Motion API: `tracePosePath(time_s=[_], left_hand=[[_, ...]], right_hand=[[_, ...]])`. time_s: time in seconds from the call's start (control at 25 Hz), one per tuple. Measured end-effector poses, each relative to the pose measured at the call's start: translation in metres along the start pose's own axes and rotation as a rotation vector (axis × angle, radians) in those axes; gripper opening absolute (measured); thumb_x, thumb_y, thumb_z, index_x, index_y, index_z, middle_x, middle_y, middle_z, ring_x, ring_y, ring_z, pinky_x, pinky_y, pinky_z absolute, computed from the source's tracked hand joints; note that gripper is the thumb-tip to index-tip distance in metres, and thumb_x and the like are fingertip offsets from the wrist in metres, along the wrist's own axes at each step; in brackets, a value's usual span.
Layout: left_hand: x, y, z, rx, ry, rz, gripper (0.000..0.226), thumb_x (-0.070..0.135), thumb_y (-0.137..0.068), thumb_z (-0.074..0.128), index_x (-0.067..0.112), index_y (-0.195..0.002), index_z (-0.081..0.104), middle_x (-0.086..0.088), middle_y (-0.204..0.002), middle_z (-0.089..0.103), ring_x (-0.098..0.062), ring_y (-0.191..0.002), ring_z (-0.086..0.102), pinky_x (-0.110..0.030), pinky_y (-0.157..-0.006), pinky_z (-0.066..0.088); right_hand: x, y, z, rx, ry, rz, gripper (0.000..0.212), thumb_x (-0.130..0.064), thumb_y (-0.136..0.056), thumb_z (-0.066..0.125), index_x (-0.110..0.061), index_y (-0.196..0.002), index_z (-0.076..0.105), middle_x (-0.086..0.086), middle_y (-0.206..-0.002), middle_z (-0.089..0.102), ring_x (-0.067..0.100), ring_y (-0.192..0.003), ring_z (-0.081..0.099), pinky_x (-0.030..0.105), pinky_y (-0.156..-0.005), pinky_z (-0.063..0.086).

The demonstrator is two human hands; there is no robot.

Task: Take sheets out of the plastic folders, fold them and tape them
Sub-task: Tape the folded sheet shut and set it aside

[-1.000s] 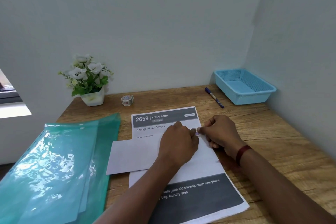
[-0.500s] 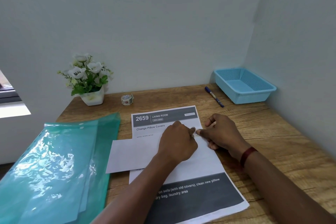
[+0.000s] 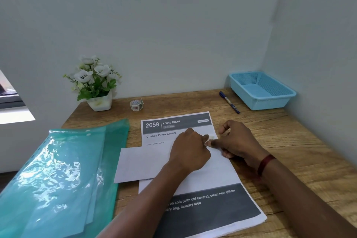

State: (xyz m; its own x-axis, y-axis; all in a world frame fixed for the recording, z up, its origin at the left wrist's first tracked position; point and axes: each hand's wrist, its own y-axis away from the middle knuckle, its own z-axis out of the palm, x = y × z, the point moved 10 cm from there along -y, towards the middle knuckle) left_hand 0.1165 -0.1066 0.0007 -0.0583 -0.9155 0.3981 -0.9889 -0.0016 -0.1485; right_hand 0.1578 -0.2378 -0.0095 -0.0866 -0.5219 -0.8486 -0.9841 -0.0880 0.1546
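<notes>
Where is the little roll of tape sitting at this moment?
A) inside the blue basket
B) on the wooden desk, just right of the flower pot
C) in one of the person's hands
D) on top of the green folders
B: the roll of tape stands on the wooden desk, toward its far edge, just right of the flower pot.

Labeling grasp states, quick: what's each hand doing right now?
Left hand: closed, pinching a piece of tape over the folded sheet.
Right hand: index fingertip at the tape; grip cannot be told.
</notes>
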Motion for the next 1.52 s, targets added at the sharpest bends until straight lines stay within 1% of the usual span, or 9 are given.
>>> tracePosePath(time_s=[0.24,0.32,0.44,0.6,0.72,0.92,1.04,1.28,1.52], left_hand=[[-0.003,0.002,0.003,-0.033,0.008,-0.018,0.041,0.018,-0.094,0.047,0.018,-0.133,0.059,-0.013,-0.117,0.056,-0.029,-0.11,0.056,-0.031,-0.089,0.045],[-0.009,0.006,-0.008,-0.003,0.201,-0.069,0.042,0.013,-0.095,0.047,0.019,-0.134,0.058,-0.009,-0.123,0.061,-0.022,-0.113,0.058,-0.028,-0.095,0.046],[-0.027,0.014,-0.045,0.12,0.619,-0.192,0.036,0.009,-0.095,0.049,0.024,-0.125,0.064,-0.007,-0.117,0.068,-0.014,-0.09,0.065,-0.038,-0.088,0.057],[-0.051,0.029,-0.123,0.152,0.245,-0.046,0.034,0.027,-0.093,0.06,0.023,-0.126,0.059,0.003,-0.117,0.065,-0.015,-0.104,0.061,-0.033,-0.093,0.05],[-0.078,0.049,-0.13,-0.155,-0.132,0.017,0.051,0.037,-0.09,0.065,0.025,-0.137,0.049,0.006,-0.131,0.057,-0.013,-0.119,0.053,-0.016,-0.088,0.04],[-0.124,0.062,-0.094,-0.444,-0.268,-0.067,0.086,0.058,-0.076,0.073,0.038,-0.148,0.03,0.009,-0.146,0.046,-0.013,-0.128,0.046,-0.032,-0.107,0.038],[-0.127,0.059,-0.087,-0.406,-0.282,-0.056,0.094,0.063,-0.067,0.077,0.039,-0.147,0.033,0.01,-0.144,0.046,-0.013,-0.128,0.044,-0.032,-0.106,0.037],[-0.12,0.058,-0.098,-0.285,-0.123,-0.032,0.073,0.041,-0.073,0.083,0.033,-0.137,0.05,0.01,-0.134,0.053,-0.007,-0.114,0.051,-0.025,-0.097,0.044],[-0.103,0.071,-0.137,-0.119,0.422,-0.06,0.014,0.015,-0.082,0.077,0.016,-0.096,0.075,-0.001,-0.099,0.076,-0.017,-0.092,0.071,-0.042,-0.086,0.059]], right_hand=[[0.001,0.004,0.0,0.011,-0.018,0.008,0.04,-0.018,-0.068,0.088,-0.012,-0.092,0.057,0.011,-0.075,0.069,0.014,-0.044,0.06,0.024,-0.043,0.049],[0.003,0.009,-0.003,0.034,-0.121,0.003,0.03,-0.018,-0.074,0.083,-0.01,-0.091,0.059,0.013,-0.07,0.068,0.017,-0.044,0.059,0.026,-0.044,0.05],[-0.007,0.023,-0.032,0.256,-0.208,-0.132,0.008,-0.012,-0.085,0.071,-0.014,-0.086,0.063,0.012,-0.067,0.067,0.019,-0.047,0.06,0.038,-0.048,0.058],[-0.031,0.075,-0.083,0.55,-0.332,-0.432,0.019,-0.012,-0.083,0.072,-0.027,-0.077,0.062,0.003,-0.065,0.06,0.031,-0.057,0.061,0.039,-0.05,0.056],[-0.044,0.119,-0.085,0.421,-0.22,-0.528,0.02,-0.017,-0.077,0.077,-0.032,-0.078,0.064,-0.001,-0.065,0.064,0.021,-0.053,0.06,0.034,-0.053,0.053],[-0.065,0.163,0.001,-0.104,0.043,-0.48,0.009,-0.035,-0.077,0.078,-0.033,-0.077,0.069,-0.003,-0.063,0.07,0.006,-0.051,0.06,0.02,-0.055,0.048],[-0.054,0.16,0.05,-0.256,0.19,-0.411,0.019,-0.052,-0.077,0.071,-0.038,-0.09,0.069,-0.012,-0.076,0.073,-0.002,-0.071,0.064,0.013,-0.071,0.048],[-0.051,0.148,0.072,-0.211,0.126,-0.381,0.011,-0.047,-0.078,0.071,-0.039,-0.085,0.067,-0.009,-0.071,0.071,-0.005,-0.074,0.064,0.013,-0.077,0.05],[-0.046,0.144,0.067,-0.214,0.023,-0.272,0.019,-0.044,-0.078,0.073,-0.026,-0.074,0.076,-0.014,-0.071,0.073,-0.002,-0.068,0.066,0.021,-0.075,0.055]])
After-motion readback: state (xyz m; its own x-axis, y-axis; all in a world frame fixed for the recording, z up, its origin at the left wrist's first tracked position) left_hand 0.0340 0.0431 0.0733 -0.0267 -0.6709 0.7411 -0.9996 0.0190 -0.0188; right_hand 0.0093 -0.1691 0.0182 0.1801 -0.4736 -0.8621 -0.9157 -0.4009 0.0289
